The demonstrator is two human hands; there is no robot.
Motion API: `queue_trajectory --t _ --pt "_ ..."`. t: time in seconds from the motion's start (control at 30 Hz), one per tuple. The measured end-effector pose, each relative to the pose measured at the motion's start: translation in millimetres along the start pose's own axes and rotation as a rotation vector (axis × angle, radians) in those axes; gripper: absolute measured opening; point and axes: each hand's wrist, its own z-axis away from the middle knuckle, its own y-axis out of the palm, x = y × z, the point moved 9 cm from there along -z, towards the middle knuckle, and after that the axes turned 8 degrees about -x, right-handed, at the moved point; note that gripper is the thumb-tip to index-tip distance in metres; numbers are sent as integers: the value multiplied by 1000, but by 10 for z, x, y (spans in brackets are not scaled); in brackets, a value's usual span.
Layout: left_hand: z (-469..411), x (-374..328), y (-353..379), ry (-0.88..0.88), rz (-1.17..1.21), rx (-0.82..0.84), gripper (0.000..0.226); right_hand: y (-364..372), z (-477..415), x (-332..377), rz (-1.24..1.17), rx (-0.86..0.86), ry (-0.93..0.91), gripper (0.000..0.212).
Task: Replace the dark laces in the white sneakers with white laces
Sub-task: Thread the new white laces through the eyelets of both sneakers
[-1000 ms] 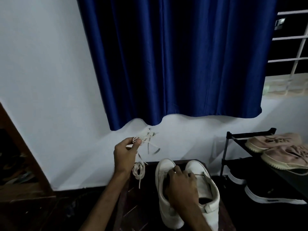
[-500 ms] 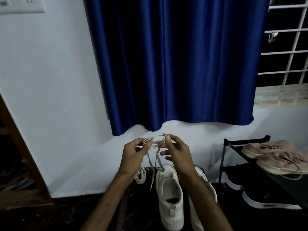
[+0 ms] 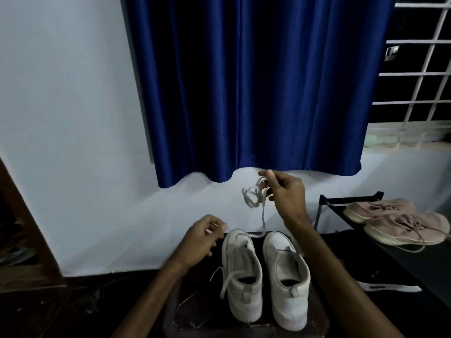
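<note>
Raised right hand pinches bunched white lace; tail hangs to toe of left sneaker on table. Curled left hand apparently pinches lace tip. Risks: bunch knots under pull; tug drags sneaker.

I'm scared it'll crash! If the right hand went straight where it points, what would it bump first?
The right hand, pinching the white flat shoelace, would probably meet the white wall below the dark blue curtain; depth unclear.
</note>
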Motion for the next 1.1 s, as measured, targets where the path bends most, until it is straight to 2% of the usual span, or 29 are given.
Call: queue_trajectory --t 0.07,0.13,0.2,0.23,0.3,0.37,0.43,0.53,0.57,0.6,0.7,0.77,0.83,0.97,1.1 --pt "113 96 236 59 -212 65 28 -24 -67 183 328 17 -234 26" --pt "273 208 474 83 -319 130 53 -90 -141 365 551 -34 -419 26" --pt "398 305 618 104 -378 120 69 -203 -247 529 514 -83 -492 23" --pt "426 347 625 114 -389 62 69 -275 -315 590 472 -106 -490 22" --pt "478 380 544 104 -369 -103 55 -436 -449 673 327 -154 -387 23" --pt "555 395 452 47 -423 -198 39 -586 -567 659 20 -202 -190 27" --pt "615 441 409 -33 -585 -169 37 -659 -642 593 -235 -212 -23 30" --pt "582 424 287 -78 -660 -58 50 -749 -723 503 -276 -217 43 30" --pt "536 369 224 -102 -539 -21 54 -769 -748 467 -256 -212 49 29" --pt "462 297 131 -154 -319 -17 54 -763 -763 432 -220 -190 56 28" --pt "188 64 -259 -358 368 -118 34 -595 -717 347 -91 -47 80 24" --pt "23 -226 -371 -363 647 -77 23 -407 -594 341 -56 61 71 21" --pt "-95 -460 -358 -342 806 -26 24 -155 -369 335 -31 213 80 19" --pt "-250 -612 -227 -350 981 -66 19 408 296 222 -49 570 196 16" --pt "-311 -448 -130 -420 1166 -146 17 750 688 33 -74 680 198 24"
